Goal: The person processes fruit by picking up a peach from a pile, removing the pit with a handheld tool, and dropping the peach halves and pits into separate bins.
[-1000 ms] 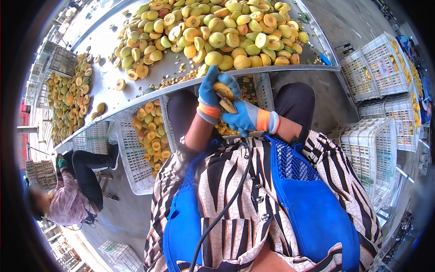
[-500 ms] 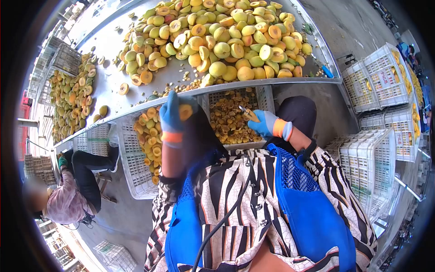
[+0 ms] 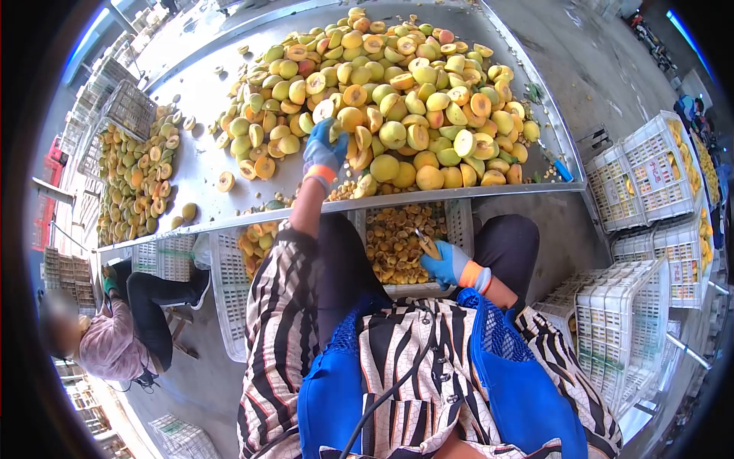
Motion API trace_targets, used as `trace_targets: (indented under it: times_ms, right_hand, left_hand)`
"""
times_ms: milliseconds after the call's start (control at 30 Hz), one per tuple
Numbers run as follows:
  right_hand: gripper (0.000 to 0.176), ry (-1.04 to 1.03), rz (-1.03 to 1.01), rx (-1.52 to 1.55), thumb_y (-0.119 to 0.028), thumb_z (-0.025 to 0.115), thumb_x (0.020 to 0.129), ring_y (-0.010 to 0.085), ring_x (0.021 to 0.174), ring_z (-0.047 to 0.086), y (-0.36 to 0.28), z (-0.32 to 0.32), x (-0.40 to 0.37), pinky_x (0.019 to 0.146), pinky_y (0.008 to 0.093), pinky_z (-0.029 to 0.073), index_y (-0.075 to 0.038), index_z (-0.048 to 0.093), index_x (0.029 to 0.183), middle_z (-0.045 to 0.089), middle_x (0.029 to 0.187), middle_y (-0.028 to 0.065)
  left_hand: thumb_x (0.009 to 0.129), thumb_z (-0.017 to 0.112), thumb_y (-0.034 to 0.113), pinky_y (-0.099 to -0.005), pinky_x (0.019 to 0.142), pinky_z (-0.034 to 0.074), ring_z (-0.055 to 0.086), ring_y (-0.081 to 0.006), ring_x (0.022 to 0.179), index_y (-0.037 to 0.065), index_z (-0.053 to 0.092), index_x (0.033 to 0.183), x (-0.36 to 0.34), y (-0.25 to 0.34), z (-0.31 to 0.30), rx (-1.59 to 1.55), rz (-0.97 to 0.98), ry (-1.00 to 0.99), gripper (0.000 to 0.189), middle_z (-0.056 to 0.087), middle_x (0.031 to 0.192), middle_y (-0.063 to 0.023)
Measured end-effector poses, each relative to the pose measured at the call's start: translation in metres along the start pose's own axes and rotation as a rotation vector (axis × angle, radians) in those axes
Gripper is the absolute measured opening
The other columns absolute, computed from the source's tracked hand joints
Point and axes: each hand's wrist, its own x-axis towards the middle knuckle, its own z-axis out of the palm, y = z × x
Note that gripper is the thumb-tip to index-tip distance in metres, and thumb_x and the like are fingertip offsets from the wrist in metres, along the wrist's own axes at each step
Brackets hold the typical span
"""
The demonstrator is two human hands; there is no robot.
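Observation:
My left hand, in a blue and grey glove with an orange cuff, reaches over the table edge to the front of a peach pile. Its fingers close round a greenish-yellow peach half. Low over my lap, my right hand, gloved alike, grips a small tool with a yellowish handle and a metal tip. The tip points up and left, above a white crate of brownish peach pieces between my knees. Another crate, holding yellow halves, stands left of my leg, partly hidden by my sleeve.
The metal table carries loose pits along its front edge and a second peach heap at the left. A blue-handled tool lies near its right corner. Stacked crates stand to the right. Another person sits at the left.
My left hand has moved from above the left crate, where it held a peach half, up and forward to the pile. My right hand keeps the tool low. The view has shifted slightly.

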Motion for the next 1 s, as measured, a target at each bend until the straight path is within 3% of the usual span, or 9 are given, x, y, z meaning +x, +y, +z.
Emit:
trace_targets:
  times_ms: [133,233,400,533,600,633,667,900,1000]
  right_hand:
    - [0.018,-0.002,0.004,0.071,-0.022,0.057,0.086,0.0122,0.039,0.042,0.010,-0.009,-0.001,0.035,0.0291,0.035,-0.007,0.047,0.088,0.048,0.058,0.0044]
    - [0.020,-0.008,0.028,0.164,-0.022,0.058,0.086,0.0118,0.038,0.041,0.013,-0.011,0.001,0.034,0.0287,0.035,-0.007,0.046,0.091,0.048,0.058,0.0046]
    - [0.021,0.025,0.016,0.132,-0.023,0.058,0.086,0.0118,0.038,0.042,0.009,-0.003,0.009,0.034,0.0290,0.037,-0.007,0.046,0.093,0.049,0.059,0.0045]
    - [0.022,0.048,0.013,0.129,-0.023,0.058,0.086,0.0114,0.038,0.044,0.011,-0.004,0.004,0.035,0.0288,0.040,-0.007,0.048,0.096,0.051,0.060,0.0046]
    - [0.024,0.068,0.023,0.095,-0.024,0.059,0.086,0.0110,0.039,0.045,0.013,-0.003,0.007,0.035,0.0285,0.041,-0.007,0.048,0.099,0.052,0.060,0.0046]
    - [0.025,0.067,-0.012,0.070,-0.025,0.059,0.086,0.0114,0.039,0.046,0.008,-0.002,0.006,0.036,0.0288,0.042,-0.006,0.049,0.100,0.053,0.060,0.0047]
    - [0.025,0.067,-0.050,0.043,-0.025,0.059,0.086,0.0118,0.039,0.046,0.003,-0.001,0.004,0.036,0.0292,0.043,-0.006,0.049,0.100,0.053,0.060,0.0047]
    - [0.026,0.097,-0.099,0.043,-0.024,0.059,0.086,0.0119,0.043,0.047,-0.022,0.016,-0.007,0.037,0.0290,0.040,-0.007,0.049,0.103,0.053,0.062,0.0034]
    - [0.026,0.075,-0.096,0.096,-0.024,0.060,0.086,0.0111,0.043,0.046,-0.013,0.012,-0.014,0.038,0.0288,0.040,-0.007,0.049,0.102,0.053,0.062,0.0029]
  left_hand:
    - [0.072,0.072,0.022,-0.0423,0.098,0.042,0.051,-0.0366,0.114,0.008,0.045,0.129,0.027,-0.002,0.028,0.189,0.210,0.004,0.064,0.054,0.122,-0.0185]
    - [0.069,0.074,0.022,-0.0453,0.095,0.043,0.050,-0.0416,0.111,0.014,0.031,0.139,0.028,0.008,0.022,0.404,-0.046,-0.201,0.083,0.049,0.123,-0.0224]
    - [0.070,0.075,0.020,-0.0409,0.090,0.047,0.056,-0.0348,0.104,0.011,0.038,0.136,-0.007,-0.011,0.004,0.356,-0.152,-0.200,0.076,0.055,0.117,-0.0199]
    - [0.078,0.068,0.008,-0.0306,0.067,0.052,0.061,-0.0194,0.075,-0.002,0.057,0.113,-0.037,-0.032,-0.017,-0.840,-0.825,0.041,0.038,0.064,0.093,-0.0099]
    - [0.082,0.064,0.011,-0.0299,0.063,0.051,0.058,-0.0173,0.072,0.001,0.058,0.110,-0.058,-0.053,-0.024,-1.271,-0.551,-0.152,0.030,0.060,0.086,-0.0057]
    - [0.084,0.063,0.014,-0.0280,0.063,0.051,0.055,-0.0159,0.069,0.002,0.059,0.107,-0.060,-0.011,-0.033,-1.246,-0.871,0.058,0.027,0.056,0.081,-0.0030]
    - [0.084,0.063,0.014,-0.0280,0.063,0.051,0.055,-0.0159,0.069,0.002,0.059,0.107,-0.065,-0.012,-0.030,-1.249,-0.876,0.059,0.027,0.056,0.081,-0.0030]
    - [0.077,0.069,0.037,-0.0361,0.090,0.047,0.059,-0.0287,0.105,0.004,0.060,0.118,-0.051,0.013,0.000,0.079,-0.310,-0.006,0.053,0.058,0.119,-0.0181]
    - [0.076,0.067,0.032,-0.0399,0.094,0.045,0.054,-0.0347,0.108,0.009,0.060,0.115,-0.042,0.009,0.010,0.307,-0.227,-0.081,0.046,0.052,0.124,-0.0185]
